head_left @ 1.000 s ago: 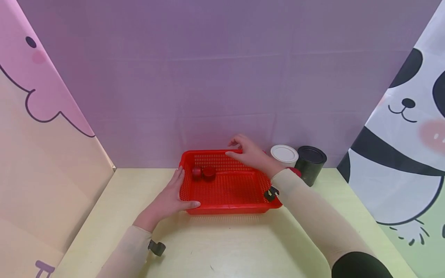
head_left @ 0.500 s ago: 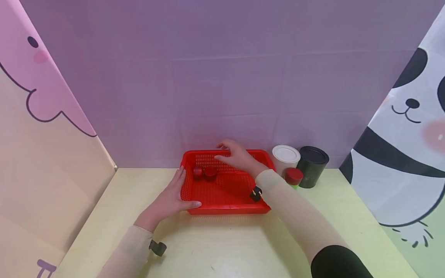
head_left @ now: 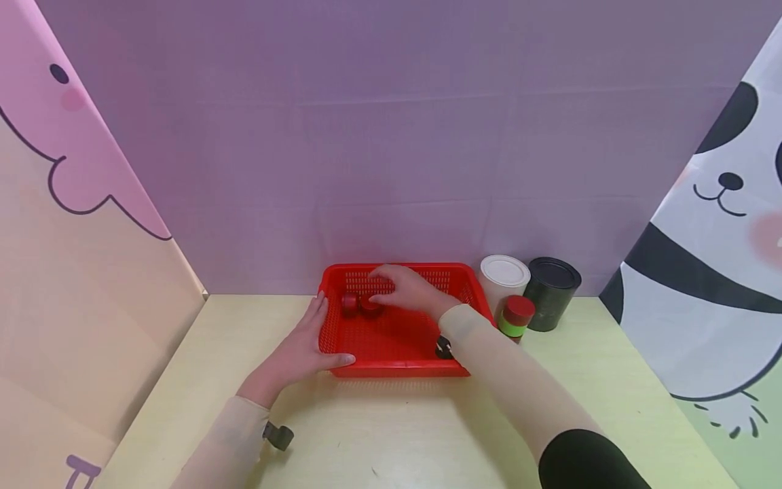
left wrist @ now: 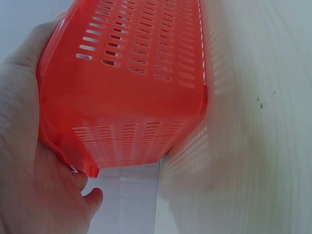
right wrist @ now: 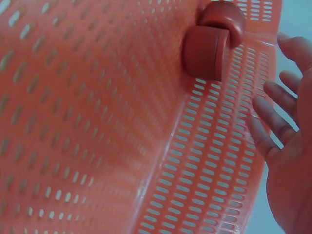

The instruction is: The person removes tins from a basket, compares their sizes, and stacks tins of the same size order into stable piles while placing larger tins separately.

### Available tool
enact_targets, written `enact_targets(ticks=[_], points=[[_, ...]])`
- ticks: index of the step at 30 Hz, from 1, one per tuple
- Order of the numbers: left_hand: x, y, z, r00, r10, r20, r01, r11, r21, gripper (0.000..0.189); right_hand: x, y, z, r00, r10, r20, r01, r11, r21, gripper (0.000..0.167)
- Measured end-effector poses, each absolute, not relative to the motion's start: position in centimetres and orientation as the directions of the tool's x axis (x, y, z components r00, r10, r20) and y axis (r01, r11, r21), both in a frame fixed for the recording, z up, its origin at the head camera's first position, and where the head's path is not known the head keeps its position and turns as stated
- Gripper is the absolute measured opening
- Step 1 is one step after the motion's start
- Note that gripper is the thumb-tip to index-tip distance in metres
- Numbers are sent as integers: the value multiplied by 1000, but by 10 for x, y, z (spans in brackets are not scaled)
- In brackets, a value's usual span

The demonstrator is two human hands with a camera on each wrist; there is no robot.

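A red perforated plastic basket stands on the table, and my left hand holds its left end. In the left wrist view the fingers reach around the basket's rim. Two small red cylindrical pieces lie side by side against the basket's back wall, toward the left. Over the basket, my right hand reaches in from the right with its fingers spread and nothing between them. Its thumb overlaps the right-hand red piece in the head view, while the right wrist view shows the fingers apart from both pieces.
Right of the basket stand a can with a white lid, a black can and a small jar with a red lid and green band. A purple backdrop rises behind the table.
My right hand has moved left and then down into the basket toward the red pieces, uncovering the red-lidded jar. The left hand stays on the basket's left end.
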State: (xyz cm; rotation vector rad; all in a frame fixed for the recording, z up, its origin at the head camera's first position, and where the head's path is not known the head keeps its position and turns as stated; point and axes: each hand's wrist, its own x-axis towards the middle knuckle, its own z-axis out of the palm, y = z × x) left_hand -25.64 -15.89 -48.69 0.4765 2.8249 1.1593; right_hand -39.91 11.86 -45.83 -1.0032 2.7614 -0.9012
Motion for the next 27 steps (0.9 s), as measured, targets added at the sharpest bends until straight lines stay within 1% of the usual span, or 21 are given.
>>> enact_targets(ticks=[8, 12, 18, 27], points=[[-257, -160, -488, -953, 294, 68, 258, 675, 691, 137, -401, 113, -465, -793, -608, 44, -523, 640, -563, 60], [-257, -160, -488, -953, 295, 69, 258, 669, 697, 137, -405, 110, -470, -778, -627, 17, -521, 630, -576, 58], [-256, -160, -487, -953, 295, 72, 258, 663, 703, 137, -404, 107, -470, -790, -613, -26, -479, 643, -598, 62], [-256, -159, -487, -951, 299, 73, 263, 666, 698, 136, -404, 106, -472, -776, -629, -51, -484, 646, -590, 62]])
